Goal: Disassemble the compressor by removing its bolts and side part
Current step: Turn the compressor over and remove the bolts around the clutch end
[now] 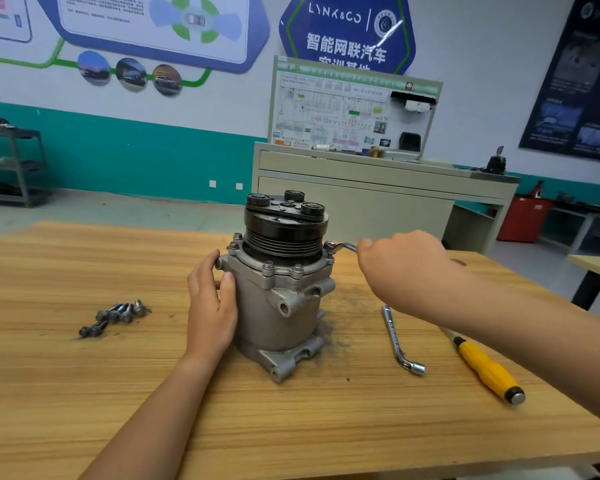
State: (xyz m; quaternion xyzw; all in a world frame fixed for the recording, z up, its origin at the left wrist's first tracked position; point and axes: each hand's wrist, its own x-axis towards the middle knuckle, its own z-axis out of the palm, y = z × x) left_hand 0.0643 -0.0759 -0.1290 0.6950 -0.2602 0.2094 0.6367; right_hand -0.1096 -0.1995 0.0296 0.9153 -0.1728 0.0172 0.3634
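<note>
Left hand (210, 306): wraps round the upright compressor (278, 313).
Right hand (395, 265): fisted on the wrench (342, 247) (its head sits at the compressor's rim).
Loose bolts (115, 315): left of the left hand.

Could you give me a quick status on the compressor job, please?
Left hand holds compressor upright. Right hand grips wrench, head at flange's right side. Several flange bolts still in; removed bolts piled left. L-wrench, screwdriver lie clear, right.
</note>
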